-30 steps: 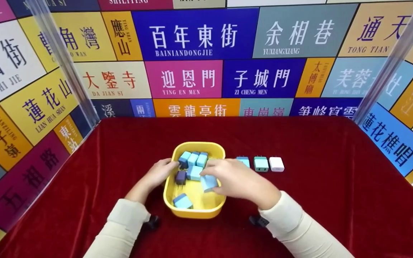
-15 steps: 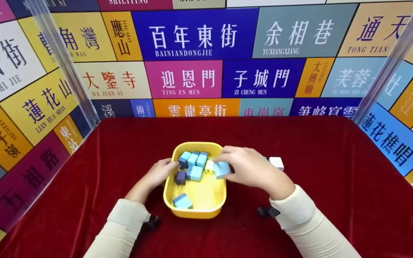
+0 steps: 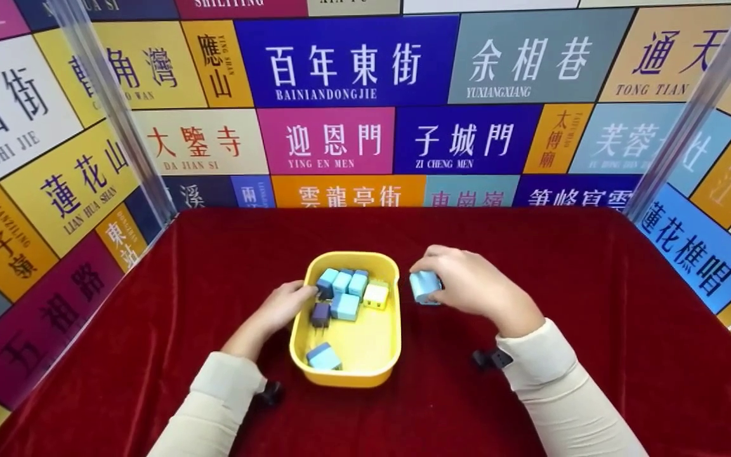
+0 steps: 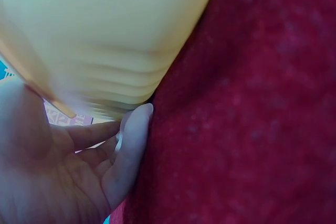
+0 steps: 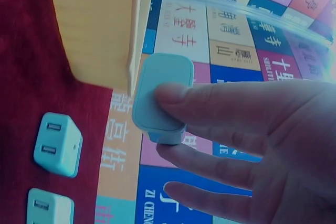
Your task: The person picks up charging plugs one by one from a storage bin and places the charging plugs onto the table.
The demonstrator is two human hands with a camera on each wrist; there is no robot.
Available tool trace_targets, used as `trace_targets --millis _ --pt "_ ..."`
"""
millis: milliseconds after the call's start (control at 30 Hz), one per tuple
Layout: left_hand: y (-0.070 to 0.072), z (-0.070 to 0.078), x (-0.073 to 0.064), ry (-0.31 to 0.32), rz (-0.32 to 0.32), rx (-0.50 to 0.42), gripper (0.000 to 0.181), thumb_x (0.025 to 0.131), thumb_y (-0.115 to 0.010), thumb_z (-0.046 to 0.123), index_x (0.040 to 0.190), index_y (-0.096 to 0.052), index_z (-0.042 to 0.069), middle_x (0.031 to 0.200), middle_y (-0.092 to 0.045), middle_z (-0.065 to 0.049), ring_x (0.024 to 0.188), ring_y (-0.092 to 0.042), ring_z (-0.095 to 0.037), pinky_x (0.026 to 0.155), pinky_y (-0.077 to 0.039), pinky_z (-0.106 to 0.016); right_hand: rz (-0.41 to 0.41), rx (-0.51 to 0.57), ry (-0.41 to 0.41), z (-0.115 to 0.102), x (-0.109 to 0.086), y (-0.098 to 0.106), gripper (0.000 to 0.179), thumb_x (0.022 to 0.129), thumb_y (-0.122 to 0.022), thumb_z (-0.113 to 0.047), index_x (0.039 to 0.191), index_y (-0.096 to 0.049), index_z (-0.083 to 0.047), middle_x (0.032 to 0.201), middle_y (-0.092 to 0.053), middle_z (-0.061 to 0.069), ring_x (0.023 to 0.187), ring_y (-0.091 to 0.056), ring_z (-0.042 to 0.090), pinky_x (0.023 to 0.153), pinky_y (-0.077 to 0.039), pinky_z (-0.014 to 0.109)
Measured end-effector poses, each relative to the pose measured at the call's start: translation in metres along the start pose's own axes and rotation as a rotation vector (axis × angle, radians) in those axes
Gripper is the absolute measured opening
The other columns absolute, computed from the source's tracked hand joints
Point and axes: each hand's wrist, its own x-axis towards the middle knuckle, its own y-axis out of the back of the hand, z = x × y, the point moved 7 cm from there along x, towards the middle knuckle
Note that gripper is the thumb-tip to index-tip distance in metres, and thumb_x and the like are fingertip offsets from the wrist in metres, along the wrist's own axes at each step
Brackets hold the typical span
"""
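Note:
My left hand (image 3: 282, 309) holds the left side of a yellow plastic bin (image 3: 345, 379); in the left wrist view its fingers lie against the outer wall. With my right hand (image 3: 474, 285) I pinch a light blue plug-in charger (image 3: 426, 287) just right of the bin, above the cloth. The right wrist view has my thumb across the flat face of that charger (image 5: 157, 69). Inside the bin lie several light blue chargers (image 3: 344, 306), a dark purple one (image 3: 320, 313) with prongs showing, and a pale yellow one (image 3: 375, 295). Another blue charger (image 3: 324, 357) rests near the front.
On the red cloth (image 3: 245, 247) two chargers with USB ports stand in the right wrist view, a nearer one (image 5: 56, 142) and another (image 5: 50, 208) cut off by the frame. My right hand hides them in the head view. Sign-covered walls (image 3: 346, 63) surround the table.
My right hand has lifted the light blue charger out of the bin and carried it right, past the rim. The pale yellow charger has come into sight. My left hand has stayed put.

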Motion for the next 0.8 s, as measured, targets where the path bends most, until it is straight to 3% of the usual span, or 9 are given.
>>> trace_targets --millis 267,800 --pt "-0.001 0.001 -0.001 -0.003 -0.007 -0.033 0.049 0.105 -0.053 0.034 0.136 -0.066 -0.002 0.117 -0.072 -0.016 0.093 -0.074 -0.023 0.08 -0.064 -0.038 0.005 0.01 0.001 0.018 -0.002 0.003 0.037 0.084 -0.088 -0.006 0.12 -0.08 -0.011 0.114 -0.07 0.006 0.099 -0.065 0.025 0.091 -0.059 0.044" --pt "0.0 0.0 -0.001 0.004 -0.002 -0.026 0.049 0.105 -0.054 0.035 0.136 -0.066 -0.001 0.12 -0.071 -0.016 0.095 -0.074 -0.024 0.081 -0.063 -0.037 -0.016 0.074 -0.105 0.062 -0.009 0.006 0.036 0.083 -0.09 -0.005 0.118 -0.081 -0.01 0.113 -0.071 0.007 0.094 -0.063 0.026 0.085 -0.059 0.046"
